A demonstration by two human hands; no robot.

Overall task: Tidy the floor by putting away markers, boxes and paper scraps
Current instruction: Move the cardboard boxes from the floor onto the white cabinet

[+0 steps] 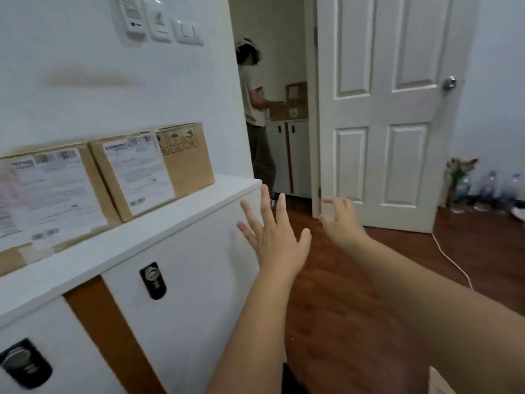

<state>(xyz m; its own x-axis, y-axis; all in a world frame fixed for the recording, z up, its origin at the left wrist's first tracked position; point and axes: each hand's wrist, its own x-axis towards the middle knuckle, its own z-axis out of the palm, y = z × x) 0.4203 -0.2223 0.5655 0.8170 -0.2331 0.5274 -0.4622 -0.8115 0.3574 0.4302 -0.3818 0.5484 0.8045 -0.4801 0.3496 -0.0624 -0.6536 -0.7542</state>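
Two brown cardboard boxes with white shipping labels stand side by side on a white cabinet: the nearer box [54, 200] at the far left, the further box [159, 166] to its right. My left hand [274, 231] is raised with fingers spread, empty, just off the cabinet's right end. Beside it my right hand [341, 220] hangs in the air with fingers loosely curled and holds nothing. No markers or paper scraps show on the floor.
The white cabinet [170, 223] with black lock handles runs along the left wall. A white door [380, 109] stands open; beyond it a person [255, 109] handles stacked boxes on another cabinet. Bottles and flowers [483, 189] line the far right wall. A white cable [451, 260] crosses the wooden floor.
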